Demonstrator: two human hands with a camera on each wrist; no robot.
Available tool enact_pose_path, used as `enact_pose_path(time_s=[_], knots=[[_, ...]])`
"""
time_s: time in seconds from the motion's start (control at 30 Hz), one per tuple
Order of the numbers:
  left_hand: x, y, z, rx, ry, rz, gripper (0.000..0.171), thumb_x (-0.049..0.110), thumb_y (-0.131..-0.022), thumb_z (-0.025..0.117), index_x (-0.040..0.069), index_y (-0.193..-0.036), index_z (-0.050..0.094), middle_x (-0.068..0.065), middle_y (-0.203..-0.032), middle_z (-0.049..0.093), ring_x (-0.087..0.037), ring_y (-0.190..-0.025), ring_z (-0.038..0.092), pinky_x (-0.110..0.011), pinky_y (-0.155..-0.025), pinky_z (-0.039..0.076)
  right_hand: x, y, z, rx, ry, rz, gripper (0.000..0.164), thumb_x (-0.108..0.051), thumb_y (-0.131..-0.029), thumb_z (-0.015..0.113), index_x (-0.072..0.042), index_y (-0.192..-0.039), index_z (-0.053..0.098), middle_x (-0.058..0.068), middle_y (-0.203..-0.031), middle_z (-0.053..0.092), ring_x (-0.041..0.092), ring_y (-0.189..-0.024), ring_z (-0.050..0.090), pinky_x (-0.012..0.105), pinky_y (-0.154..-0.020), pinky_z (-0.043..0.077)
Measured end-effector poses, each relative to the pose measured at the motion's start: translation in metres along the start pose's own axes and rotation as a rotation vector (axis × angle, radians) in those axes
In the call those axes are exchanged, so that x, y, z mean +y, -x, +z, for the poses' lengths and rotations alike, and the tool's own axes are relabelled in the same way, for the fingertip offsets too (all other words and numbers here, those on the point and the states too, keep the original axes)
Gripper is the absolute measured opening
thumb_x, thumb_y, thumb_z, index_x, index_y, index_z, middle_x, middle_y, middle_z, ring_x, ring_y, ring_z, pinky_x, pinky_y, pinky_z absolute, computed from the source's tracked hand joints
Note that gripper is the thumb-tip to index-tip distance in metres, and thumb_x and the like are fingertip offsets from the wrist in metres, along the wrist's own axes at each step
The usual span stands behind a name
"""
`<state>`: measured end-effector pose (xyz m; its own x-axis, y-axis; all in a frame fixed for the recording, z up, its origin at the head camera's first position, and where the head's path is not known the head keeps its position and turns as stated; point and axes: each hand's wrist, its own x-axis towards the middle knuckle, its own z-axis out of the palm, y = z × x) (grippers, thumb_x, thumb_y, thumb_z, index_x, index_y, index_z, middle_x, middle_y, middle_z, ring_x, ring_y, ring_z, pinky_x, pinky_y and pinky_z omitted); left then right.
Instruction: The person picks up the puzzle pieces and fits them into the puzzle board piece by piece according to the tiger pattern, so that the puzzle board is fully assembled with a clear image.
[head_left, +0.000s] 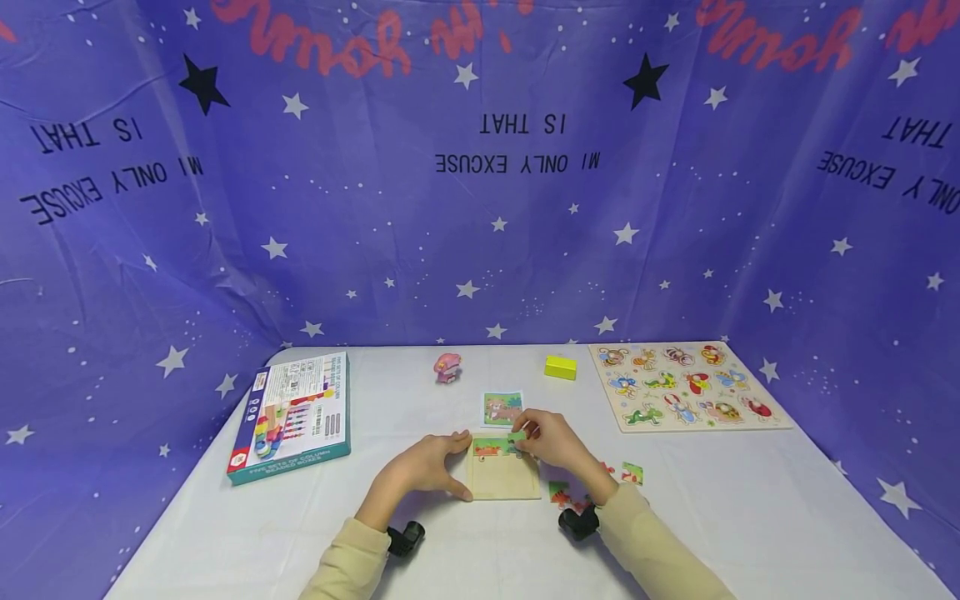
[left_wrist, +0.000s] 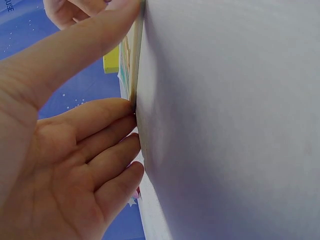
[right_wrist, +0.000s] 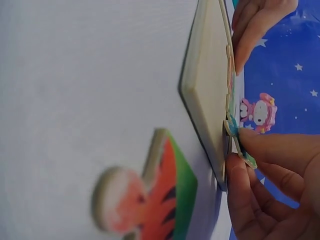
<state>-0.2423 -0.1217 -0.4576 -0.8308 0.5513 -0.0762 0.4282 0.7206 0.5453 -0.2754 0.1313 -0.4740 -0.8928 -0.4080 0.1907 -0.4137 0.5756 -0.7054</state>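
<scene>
Between both hands lies a small wooden puzzle tray [head_left: 504, 483], its far part filled with coloured jigsaw pieces [head_left: 489, 447] and its near part bare wood. My left hand [head_left: 429, 463] spans the tray's left side, thumb at the near corner and forefinger at the far one. Its fingers [left_wrist: 107, 145] look extended in the left wrist view. My right hand [head_left: 557, 440] pinches a green jigsaw piece [right_wrist: 245, 154] between thumb and fingers. That piece is tilted over the tray's far right part. Just beyond the tray lies a picture card [head_left: 502, 408], partly covered by the right hand.
Loose jigsaw pieces [head_left: 558, 492] lie right of the tray, some under the right forearm. A boxed bead set [head_left: 294, 417] sits at left. Farther back are a pink toy figure [head_left: 447, 367], a yellow block [head_left: 560, 367] and an insect puzzle board [head_left: 628, 400].
</scene>
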Motion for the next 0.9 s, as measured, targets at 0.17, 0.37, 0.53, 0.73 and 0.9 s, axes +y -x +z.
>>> enact_pose_path(time_s=[0.17, 0.37, 0.53, 0.73, 0.9], knots=[[0.0, -0.0011, 0.0, -0.001, -0.01, -0.006, 0.091, 0.034, -0.066, 0.089, -0.002, -0.139, 0.048, -0.014, -0.148, 0.041, -0.033, -0.136, 0.037, -0.047, -0.112, 0.031, -0.0006, -0.0019, 0.0002, -0.006, 0.053, 0.043, 0.015, -0.002, -0.079, 0.077, -0.007, -0.089, 0.067, -0.003, -0.075, 0.056, 0.012, -0.068, 0.052, 0.025, -0.059, 0.046], [0.0001, -0.0011, 0.001, -0.001, -0.009, -0.014, 0.091, 0.034, -0.065, 0.089, -0.001, -0.139, 0.049, -0.013, -0.148, 0.041, -0.033, -0.136, 0.037, -0.047, -0.112, 0.03, -0.0013, -0.002, -0.0003, -0.019, 0.098, 0.036, 0.012, -0.008, -0.079, 0.078, -0.008, -0.084, 0.067, -0.003, -0.074, 0.055, 0.013, -0.069, 0.049, 0.028, -0.062, 0.043], [0.0004, -0.0005, -0.0003, -0.002, -0.006, -0.018, 0.091, 0.034, -0.066, 0.088, -0.002, -0.139, 0.048, -0.013, -0.149, 0.04, -0.033, -0.136, 0.037, -0.047, -0.112, 0.03, -0.0017, -0.0017, -0.0002, -0.024, 0.093, 0.012, 0.009, -0.007, -0.081, 0.076, -0.008, -0.085, 0.068, -0.002, -0.076, 0.056, 0.013, -0.07, 0.049, 0.028, -0.062, 0.044], [0.0009, 0.001, -0.0008, -0.002, -0.002, -0.011, 0.091, 0.034, -0.066, 0.088, -0.003, -0.139, 0.048, -0.015, -0.148, 0.04, -0.035, -0.136, 0.037, -0.048, -0.112, 0.03, -0.0012, -0.0027, 0.0003, -0.047, 0.09, -0.008, 0.007, -0.005, -0.082, 0.075, -0.007, -0.086, 0.069, -0.001, -0.078, 0.058, 0.013, -0.07, 0.051, 0.027, -0.062, 0.045], [0.0011, 0.0007, -0.0004, -0.005, 0.001, -0.019, 0.091, 0.034, -0.066, 0.088, -0.002, -0.139, 0.048, -0.013, -0.149, 0.04, -0.033, -0.137, 0.036, -0.047, -0.113, 0.029, -0.0029, -0.0037, -0.0045, -0.089, 0.095, -0.029, 0.011, -0.004, -0.08, 0.076, -0.007, -0.088, 0.07, 0.0, -0.08, 0.061, 0.012, -0.071, 0.052, 0.026, -0.063, 0.047]])
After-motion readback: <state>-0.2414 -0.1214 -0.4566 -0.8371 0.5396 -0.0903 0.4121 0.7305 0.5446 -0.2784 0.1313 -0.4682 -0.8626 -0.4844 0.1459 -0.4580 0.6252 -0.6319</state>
